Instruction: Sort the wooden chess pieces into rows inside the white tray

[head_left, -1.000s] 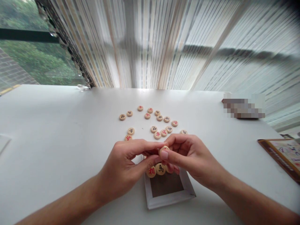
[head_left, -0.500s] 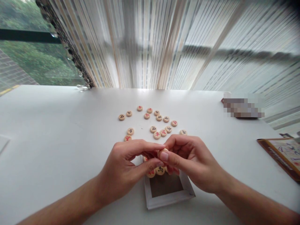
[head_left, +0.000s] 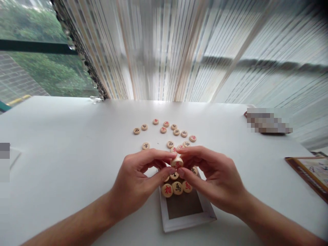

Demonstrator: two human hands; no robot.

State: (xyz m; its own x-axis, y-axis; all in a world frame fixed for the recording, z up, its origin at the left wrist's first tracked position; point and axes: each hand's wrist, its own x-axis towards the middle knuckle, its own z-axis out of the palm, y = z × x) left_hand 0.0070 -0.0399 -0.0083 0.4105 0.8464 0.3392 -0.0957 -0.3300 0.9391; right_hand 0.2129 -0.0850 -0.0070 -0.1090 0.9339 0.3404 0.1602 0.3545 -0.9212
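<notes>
Between my left hand (head_left: pixel 143 181) and my right hand (head_left: pixel 214 176) is a round wooden xiangqi piece (head_left: pixel 176 163) with a red character, pinched by the thumbs and fingertips of both. It hangs above an open shallow box (head_left: pixel 189 222) with a white rim and a dark bottom. Inside that box, a red-marked piece (head_left: pixel 167 190), a black-marked piece (head_left: pixel 177 187) and another red one (head_left: pixel 187 186) form the nearest row. More pieces lie behind them, partly hidden by my fingers.
Several xiangqi pieces (head_left: pixel 176 132) are scattered on the white table (head_left: pixel 77 153) beyond my hands. A brown-edged box (head_left: pixel 307 174) lies at the right edge, with a blurred-out object (head_left: pixel 269 123) farther back. String curtains (head_left: pixel 159 51) hang behind the table.
The held piece has turned so that its red character shows, and my right fingers have opened out a little. More pieces in the box are uncovered. The whole view has shifted slightly.
</notes>
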